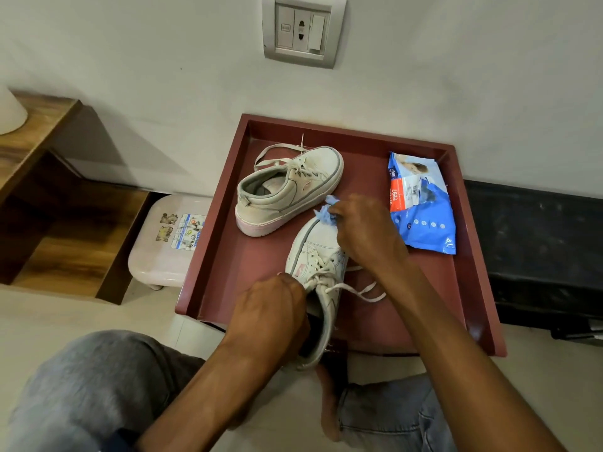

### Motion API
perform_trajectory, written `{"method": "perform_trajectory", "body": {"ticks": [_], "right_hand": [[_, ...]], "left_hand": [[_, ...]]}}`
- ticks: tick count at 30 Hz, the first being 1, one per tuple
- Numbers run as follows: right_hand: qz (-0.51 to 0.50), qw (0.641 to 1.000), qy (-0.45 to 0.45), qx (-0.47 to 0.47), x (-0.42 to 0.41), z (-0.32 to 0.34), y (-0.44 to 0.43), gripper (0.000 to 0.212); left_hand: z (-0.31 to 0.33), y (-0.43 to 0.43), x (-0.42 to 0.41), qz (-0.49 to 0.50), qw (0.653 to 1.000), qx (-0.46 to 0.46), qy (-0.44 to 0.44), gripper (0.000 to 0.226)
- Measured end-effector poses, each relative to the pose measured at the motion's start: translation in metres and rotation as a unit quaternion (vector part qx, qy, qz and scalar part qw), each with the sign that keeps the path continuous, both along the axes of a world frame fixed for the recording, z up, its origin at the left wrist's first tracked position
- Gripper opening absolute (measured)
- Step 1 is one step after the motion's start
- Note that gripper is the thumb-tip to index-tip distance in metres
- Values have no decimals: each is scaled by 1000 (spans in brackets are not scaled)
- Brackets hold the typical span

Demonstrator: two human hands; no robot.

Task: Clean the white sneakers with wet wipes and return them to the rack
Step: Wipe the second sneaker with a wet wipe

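At frame centre, left hand gripping near sneaker at its collar, long axis toward upper frame, right hand pinching blue wipe against toe, nearer it.

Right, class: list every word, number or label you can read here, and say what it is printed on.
"297": on the red panel of the wipes pack, seen sideways.
Other print and barcode on the pack: too small to read.
Stickers on the stool: blurred.
Sneakers, socket plate: no readable text.
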State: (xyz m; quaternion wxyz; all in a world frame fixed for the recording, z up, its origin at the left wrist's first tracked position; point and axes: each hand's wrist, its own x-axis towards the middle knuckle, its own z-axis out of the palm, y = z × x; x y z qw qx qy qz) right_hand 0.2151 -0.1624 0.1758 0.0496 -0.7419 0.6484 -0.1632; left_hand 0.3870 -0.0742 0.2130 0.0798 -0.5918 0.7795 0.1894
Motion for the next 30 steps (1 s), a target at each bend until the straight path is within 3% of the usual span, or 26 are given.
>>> {"method": "perform_trajectory", "body": {"ticks": [2,6,10,14,18,24,30], "right_hand": [[-57,998,5,30,-3,3,7,12],[-119,988,23,98,-7,1,20,20],[-156,983,-6,96,-6,-10,5,15],[-107,990,-24,88,8,-9,-10,22],[-23,998,30,40,24,-6,-4,29],[54,998,5,41,20,-10,-6,44],[168,972,61,154,45,-5,4,22]], "left_hand": [[0,1,-1,-2,1000,-3,5,20],[2,-2,-1,-10,1000,4,17,18],[2,-6,3,-21,999,16,27,19],[3,-6,3,-29,999,16,33,18],[4,-7,3,-28,999,19,22,16],[7,-7,5,-42,999,15,14,17],[7,-2,2,-29,1000,6,-7,20]]}}
